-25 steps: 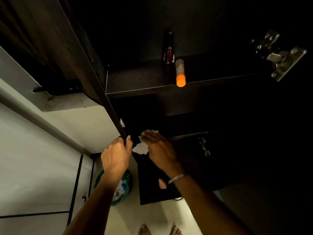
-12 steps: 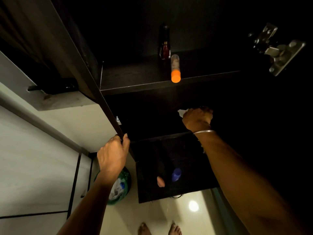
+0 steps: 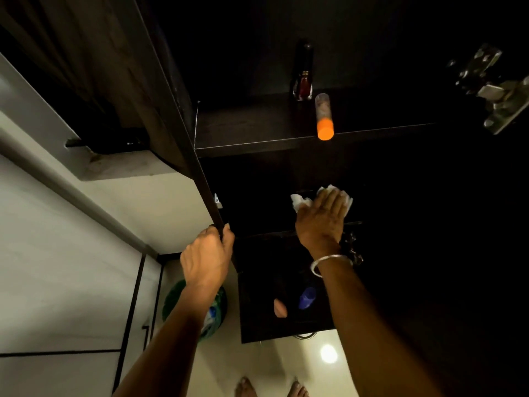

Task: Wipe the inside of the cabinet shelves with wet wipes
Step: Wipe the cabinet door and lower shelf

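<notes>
While bare feet show at the bottom centre, the left hand sits just left of centre, fingers curled round the dark cabinet side edge, steadying. Right of centre, the right hand reaches into the middle shelf bay, fingers laid fairly straight, pressing a crumpled white wet wipe against the dark surface; whether that is the back wall or the shelf floor, cannot tell. Below the wrist, a lower shelf holds a blue item and a pinkish one. Judgement: wiping is mid-course; the upper shelf, upper centre, carries an orange-capped tube at its lip and a small dark bottle behind, likely not yet done. Open room lies rightward in the bay; a hinge juts at upper right.
</notes>
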Motion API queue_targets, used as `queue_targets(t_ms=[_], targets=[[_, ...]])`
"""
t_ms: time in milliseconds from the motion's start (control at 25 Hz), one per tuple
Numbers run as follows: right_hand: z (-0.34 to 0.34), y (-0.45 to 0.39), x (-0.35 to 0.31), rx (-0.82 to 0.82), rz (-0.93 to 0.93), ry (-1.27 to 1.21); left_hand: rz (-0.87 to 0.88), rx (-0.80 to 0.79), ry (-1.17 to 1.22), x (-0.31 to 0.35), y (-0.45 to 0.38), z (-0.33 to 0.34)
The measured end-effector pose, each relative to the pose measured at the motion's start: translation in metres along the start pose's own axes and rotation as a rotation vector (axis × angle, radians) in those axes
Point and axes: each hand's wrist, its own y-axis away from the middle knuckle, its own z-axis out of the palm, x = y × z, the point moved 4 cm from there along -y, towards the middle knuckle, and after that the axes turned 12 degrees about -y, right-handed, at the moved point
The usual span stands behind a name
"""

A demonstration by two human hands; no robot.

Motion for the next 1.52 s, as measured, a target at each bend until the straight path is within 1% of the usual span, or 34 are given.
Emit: queue_targets(t_ms=[80, 120, 160, 200, 240, 280, 320, 360, 440, 480, 520, 560, 680, 760, 840, 880, 920, 1000, 1040, 1120, 1200, 1240, 1280, 1360, 1440, 1520], targets=[[0.013, 0.01, -0.036, 0.026, -0.064, -0.037, 0.003, -0.002, 0.002, 0.0, 0.001, 0.002], [0.02, 0.021, -0.051, 0.043, -0.172, -0.077, -0.001, 0.003, -0.011, 0.001, 0.001, 0.002], [0.027, 0.036, -0.064, 0.014, -0.364, -0.114, -0.005, 0.005, -0.03, 0.001, 0.001, 0.002], [0.034, 0.054, -0.07, -0.041, -0.603, -0.133, -0.007, 0.004, -0.047, 0.001, 0.0, 0.002], [0.035, 0.069, -0.066, -0.098, -0.798, -0.115, -0.002, 0.004, -0.059, 0.0, -0.001, 0.002], [0.029, 0.068, -0.053, -0.095, -0.907, -0.09, 0.011, 0.002, -0.062, -0.001, -0.002, 0.001], [0.021, 0.057, -0.034, -0.05, -0.905, -0.077, 0.027, -0.004, -0.055, -0.002, -0.001, 0.001], [0.015, 0.045, -0.012, 0.02, -0.807, -0.059, 0.05, -0.008, -0.042, -0.003, -0.001, 0.001], [0.003, 0.03, 0.028, 0.153, -0.539, -0.064, 0.077, -0.014, -0.018, -0.005, -0.001, -0.002], [0.004, 0.033, 0.031, 0.189, -0.479, -0.053, 0.085, -0.024, -0.002, -0.005, -0.002, -0.003], [0.011, 0.041, 0.021, 0.194, -0.498, -0.066, 0.099, -0.041, 0.019, -0.007, -0.003, -0.002], [0.02, 0.051, 0.002, 0.153, -0.576, -0.112, 0.122, -0.06, 0.035, -0.008, -0.003, -0.001], [0.033, 0.074, -0.059, -0.004, -0.895, -0.255, 0.206, -0.114, 0.084, -0.019, -0.001, 0.002], [0.024, 0.07, -0.072, -0.047, -1.03, -0.278, 0.182, -0.13, 0.158, -0.031, 0.003, -0.001], [0.011, 0.067, -0.062, -0.091, -1.09, -0.253, 0.107, -0.151, 0.244, -0.041, 0.004, -0.008], [0.002, 0.065, -0.059, -0.125, -1.077, -0.261, 0.076, -0.167, 0.298, -0.044, 0.003, -0.012], [-0.01, 0.064, -0.06, -0.135, -1.026, -0.295, 0.05, -0.177, 0.373, -0.045, 0.001, -0.017], [-0.04, 0.067, -0.076, -0.083, -0.93, -0.428, -0.041, -0.158, 0.54, -0.041, -0.005, -0.027], [-0.06, 0.075, -0.089, -0.019, -0.944, -0.518, -0.101, -0.134, 0.623, -0.038, -0.009, -0.036], [-0.104, 0.101, -0.116, 0.185, -1.069, -0.693, -0.203, -0.074, 0.77, -0.029, -0.016, -0.054], [-0.136, 0.128, -0.138, 0.339, -1.248, -0.737, -0.27, -0.022, 0.914, -0.022, -0.018, -0.07], [-0.143, 0.14, -0.149, 0.371, -1.339, -0.701, -0.291, -0.005, 1.003, -0.02, -0.018, -0.076], [-0.141, 0.146, -0.159, 0.362, -1.42, -0.609, -0.305, 0.008, 1.076, -0.021, -0.018, -0.078], [-0.111, 0.143, -0.168, 0.319, -1.501, -0.284, -0.336, 0.005, 1.107, -0.026, -0.017, -0.075], [-0.066, 0.123, -0.157, 0.318, -1.462, 0.051, -0.371, -0.04, 1.049, -0.036, -0.019, -0.064], [-0.029, 0.108, -0.137, 0.278, -1.421, 0.235, -0.38, -0.084, 1.014, -0.046, -0.018, -0.053]])
